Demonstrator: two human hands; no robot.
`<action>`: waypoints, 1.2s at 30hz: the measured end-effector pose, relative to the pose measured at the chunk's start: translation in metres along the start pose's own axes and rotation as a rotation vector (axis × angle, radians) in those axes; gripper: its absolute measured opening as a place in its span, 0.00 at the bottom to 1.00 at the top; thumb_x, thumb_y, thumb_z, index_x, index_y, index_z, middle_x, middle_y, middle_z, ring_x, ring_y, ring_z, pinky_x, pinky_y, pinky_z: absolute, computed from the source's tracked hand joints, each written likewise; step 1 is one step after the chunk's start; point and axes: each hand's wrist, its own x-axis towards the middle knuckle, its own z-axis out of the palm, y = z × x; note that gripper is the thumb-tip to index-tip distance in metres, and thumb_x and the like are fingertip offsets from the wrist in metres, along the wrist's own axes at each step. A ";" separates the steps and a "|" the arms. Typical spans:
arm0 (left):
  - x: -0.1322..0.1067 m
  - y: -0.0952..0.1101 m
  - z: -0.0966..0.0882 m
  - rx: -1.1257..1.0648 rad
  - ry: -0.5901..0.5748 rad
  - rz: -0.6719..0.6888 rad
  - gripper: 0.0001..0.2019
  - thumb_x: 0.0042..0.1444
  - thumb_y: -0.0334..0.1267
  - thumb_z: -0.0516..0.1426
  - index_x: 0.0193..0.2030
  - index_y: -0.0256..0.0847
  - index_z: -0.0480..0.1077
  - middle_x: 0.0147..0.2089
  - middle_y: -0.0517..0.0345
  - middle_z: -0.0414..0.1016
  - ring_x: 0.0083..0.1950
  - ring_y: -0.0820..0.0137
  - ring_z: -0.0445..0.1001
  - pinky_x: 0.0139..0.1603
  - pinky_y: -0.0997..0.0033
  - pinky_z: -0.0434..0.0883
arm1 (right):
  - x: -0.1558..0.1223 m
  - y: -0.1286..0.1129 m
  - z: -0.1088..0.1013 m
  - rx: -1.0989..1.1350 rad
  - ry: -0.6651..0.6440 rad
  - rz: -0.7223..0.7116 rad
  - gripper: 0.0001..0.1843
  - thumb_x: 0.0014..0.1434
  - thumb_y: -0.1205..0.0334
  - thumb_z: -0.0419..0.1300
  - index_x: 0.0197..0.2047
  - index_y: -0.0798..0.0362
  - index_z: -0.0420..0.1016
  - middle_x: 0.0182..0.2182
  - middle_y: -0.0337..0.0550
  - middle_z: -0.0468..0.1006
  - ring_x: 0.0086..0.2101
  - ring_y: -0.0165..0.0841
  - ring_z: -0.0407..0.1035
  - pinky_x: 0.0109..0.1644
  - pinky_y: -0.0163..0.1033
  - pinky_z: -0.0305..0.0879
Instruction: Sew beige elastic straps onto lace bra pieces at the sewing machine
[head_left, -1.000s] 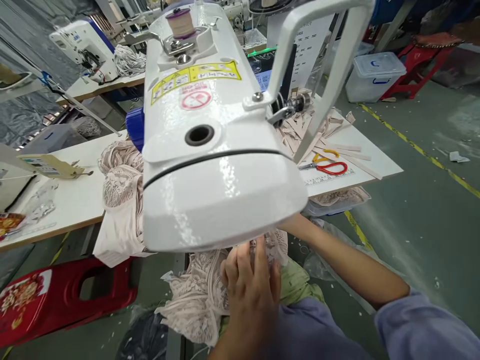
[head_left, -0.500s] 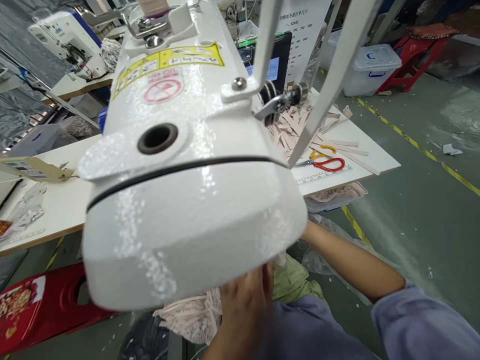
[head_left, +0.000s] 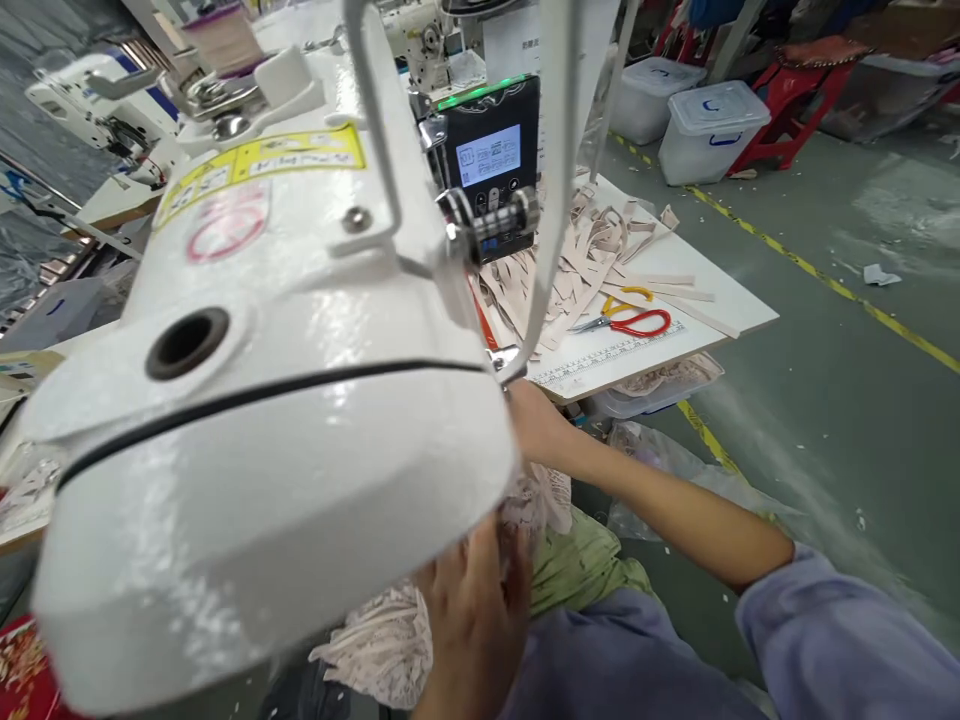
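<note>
A white sewing machine head (head_left: 270, 400) fills the near view and hides the needle area. Below its front edge, my left hand (head_left: 469, 610) rests on pale pink lace fabric (head_left: 382, 650) that hangs over my lap; its fingers lie close together on the lace. My right hand (head_left: 534, 425) reaches under the machine's right side, and its fingers are hidden behind the machine. Only its wrist and bare forearm show.
A control panel with a lit screen (head_left: 489, 160) sits behind the machine. Pink fabric strips (head_left: 577, 265) and red and yellow scissors (head_left: 637, 320) lie on the white table (head_left: 720, 310). Plastic bins (head_left: 709, 130) stand on the green floor at right.
The view has swung left and closer, so the machine head now covers more of the frame. My left hand stays on the lace; the right wrist is now more exposed.
</note>
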 end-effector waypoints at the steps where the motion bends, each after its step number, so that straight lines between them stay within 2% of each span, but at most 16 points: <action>1: -0.002 -0.005 0.000 -0.014 0.033 -0.005 0.20 0.62 0.35 0.58 0.61 0.37 0.67 0.58 0.37 0.70 0.58 0.51 0.69 0.59 0.54 0.62 | 0.000 -0.001 0.001 0.010 0.005 0.006 0.05 0.53 0.74 0.59 0.31 0.54 0.71 0.33 0.39 0.70 0.33 0.33 0.64 0.32 0.35 0.56; 3: -0.006 -0.016 0.000 -0.029 0.110 -0.043 0.18 0.62 0.36 0.58 0.58 0.35 0.67 0.55 0.37 0.70 0.57 0.52 0.69 0.57 0.54 0.63 | 0.000 -0.003 0.003 0.031 0.014 0.002 0.05 0.53 0.74 0.59 0.33 0.55 0.72 0.33 0.39 0.70 0.32 0.31 0.63 0.32 0.34 0.55; 5: -0.007 -0.024 0.000 -0.079 0.134 -0.144 0.16 0.64 0.39 0.56 0.57 0.36 0.67 0.52 0.40 0.71 0.55 0.54 0.69 0.55 0.57 0.65 | 0.001 -0.005 0.005 0.051 0.020 -0.014 0.07 0.52 0.75 0.59 0.34 0.55 0.72 0.35 0.39 0.71 0.32 0.31 0.63 0.33 0.34 0.56; 9: -0.003 -0.029 0.003 -0.376 0.032 -0.521 0.16 0.68 0.45 0.49 0.55 0.38 0.67 0.47 0.46 0.73 0.51 0.58 0.72 0.51 0.61 0.68 | 0.002 -0.001 0.009 0.042 0.028 -0.036 0.04 0.54 0.72 0.60 0.33 0.55 0.71 0.36 0.40 0.71 0.32 0.31 0.64 0.35 0.35 0.56; 11: 0.001 -0.029 0.005 -0.510 -0.019 -0.642 0.17 0.67 0.47 0.48 0.50 0.39 0.69 0.44 0.48 0.75 0.48 0.58 0.73 0.48 0.62 0.70 | 0.002 0.002 0.011 0.029 0.029 -0.050 0.03 0.54 0.71 0.60 0.33 0.54 0.71 0.36 0.40 0.71 0.32 0.31 0.64 0.35 0.35 0.56; 13: 0.004 -0.029 0.006 -0.587 -0.052 -0.705 0.16 0.66 0.49 0.49 0.43 0.40 0.70 0.38 0.52 0.74 0.41 0.61 0.72 0.40 0.67 0.70 | 0.002 0.003 0.011 0.034 0.025 -0.050 0.04 0.54 0.72 0.59 0.32 0.54 0.70 0.36 0.40 0.70 0.32 0.31 0.63 0.35 0.35 0.56; 16: 0.006 -0.030 0.004 -0.629 -0.048 -0.790 0.13 0.62 0.49 0.53 0.34 0.41 0.68 0.26 0.60 0.66 0.27 0.69 0.65 0.25 0.74 0.62 | 0.001 0.001 0.009 0.069 0.036 -0.032 0.05 0.53 0.73 0.59 0.32 0.54 0.69 0.36 0.40 0.70 0.33 0.30 0.63 0.35 0.35 0.57; 19: 0.008 -0.026 0.003 -0.625 0.013 -0.831 0.12 0.57 0.47 0.57 0.32 0.42 0.65 0.20 0.68 0.55 0.20 0.74 0.54 0.21 0.75 0.53 | 0.001 -0.002 0.006 0.098 0.043 -0.029 0.09 0.51 0.77 0.58 0.31 0.54 0.67 0.37 0.40 0.70 0.35 0.31 0.64 0.36 0.34 0.57; 21: 0.010 -0.023 0.002 -0.599 0.064 -0.831 0.11 0.56 0.46 0.58 0.33 0.41 0.65 0.19 0.70 0.53 0.19 0.75 0.52 0.21 0.75 0.52 | 0.001 -0.002 0.005 0.098 0.035 -0.031 0.10 0.49 0.78 0.58 0.30 0.54 0.67 0.37 0.40 0.71 0.36 0.31 0.64 0.36 0.34 0.57; 26: 0.015 -0.019 0.003 -0.545 0.116 -0.789 0.11 0.54 0.45 0.59 0.34 0.40 0.66 0.19 0.69 0.59 0.19 0.75 0.57 0.21 0.76 0.56 | 0.004 0.003 0.005 0.109 0.019 -0.054 0.10 0.49 0.79 0.57 0.31 0.55 0.69 0.39 0.40 0.71 0.36 0.31 0.64 0.38 0.33 0.58; 30: 0.017 -0.025 0.003 -0.504 0.091 -0.708 0.11 0.53 0.45 0.60 0.33 0.40 0.68 0.22 0.65 0.68 0.21 0.73 0.65 0.23 0.76 0.63 | 0.004 0.004 0.004 0.140 0.026 -0.081 0.09 0.49 0.78 0.57 0.30 0.55 0.69 0.38 0.40 0.71 0.37 0.31 0.65 0.39 0.33 0.59; 33: 0.019 -0.025 0.001 -0.472 0.061 -0.714 0.11 0.54 0.47 0.60 0.33 0.41 0.69 0.23 0.63 0.69 0.22 0.72 0.66 0.28 0.75 0.67 | 0.003 0.002 0.003 0.173 0.033 -0.084 0.08 0.48 0.77 0.56 0.30 0.55 0.69 0.39 0.40 0.71 0.35 0.30 0.65 0.38 0.33 0.59; 36: 0.020 -0.022 -0.002 -0.463 0.053 -0.744 0.12 0.55 0.48 0.60 0.33 0.41 0.70 0.25 0.60 0.72 0.27 0.68 0.72 0.35 0.72 0.72 | 0.003 0.002 0.002 0.181 0.031 -0.080 0.08 0.48 0.76 0.56 0.29 0.54 0.68 0.39 0.41 0.72 0.35 0.31 0.64 0.37 0.33 0.60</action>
